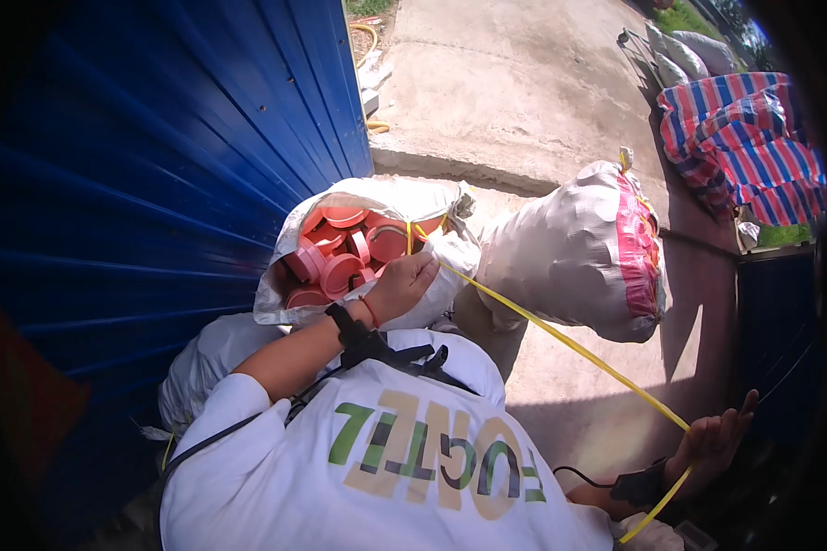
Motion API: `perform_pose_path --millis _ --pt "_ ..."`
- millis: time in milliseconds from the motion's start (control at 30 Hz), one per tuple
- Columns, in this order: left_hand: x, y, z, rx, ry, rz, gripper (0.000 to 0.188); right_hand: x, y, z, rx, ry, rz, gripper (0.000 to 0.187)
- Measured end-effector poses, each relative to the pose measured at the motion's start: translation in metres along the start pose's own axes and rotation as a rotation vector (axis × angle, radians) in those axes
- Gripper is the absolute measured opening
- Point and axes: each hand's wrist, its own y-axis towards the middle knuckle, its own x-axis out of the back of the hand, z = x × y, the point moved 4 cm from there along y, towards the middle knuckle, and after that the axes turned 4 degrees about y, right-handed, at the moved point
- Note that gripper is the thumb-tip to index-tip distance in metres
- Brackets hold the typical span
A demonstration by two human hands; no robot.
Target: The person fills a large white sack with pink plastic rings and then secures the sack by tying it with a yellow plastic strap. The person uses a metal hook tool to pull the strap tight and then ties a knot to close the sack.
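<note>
An open white woven sack (436,202) stands in front of me, filled with round pink-red plastic pieces (344,274), like discs or caps. At its near right rim my left hand (400,286) is closed, pinching the rim together with a flat yellow strap (570,341). The strap passes through the sack's edge and runs taut down to the right. Out at the lower right, my right hand (709,445) holds the strap, which bends round the palm. Its loose end hangs below that hand. Shadow partly hides the right fingers.
A second, full white sack (560,248) with a pink band stands to the right. Blue corrugated metal (184,174) rises close on the left, with another white sack (213,363) against it. A striped tarp (744,147) lies at the far right, beyond a concrete step (469,170).
</note>
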Motion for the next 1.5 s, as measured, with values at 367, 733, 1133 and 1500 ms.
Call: perform_pose_path --millis 367,733,1133,1500 --pt "-0.004 -0.061 -0.025 0.152 -0.37 0.171 0.03 -0.035 0.007 0.049 0.812 -1.099 0.106 0.027" --pt "0.022 -0.021 0.05 0.237 0.148 -0.21 0.027 -0.148 0.001 -0.302 -0.762 -0.37 0.709 0.023" --pt "0.002 -0.039 0.065 0.298 0.576 -0.134 0.016 -0.098 -0.056 -0.373 -0.851 -0.692 1.039 0.017" --pt "-0.016 -0.035 0.051 0.616 0.2 0.15 0.025 -0.143 -0.069 -0.426 -0.728 -0.556 1.173 0.017"
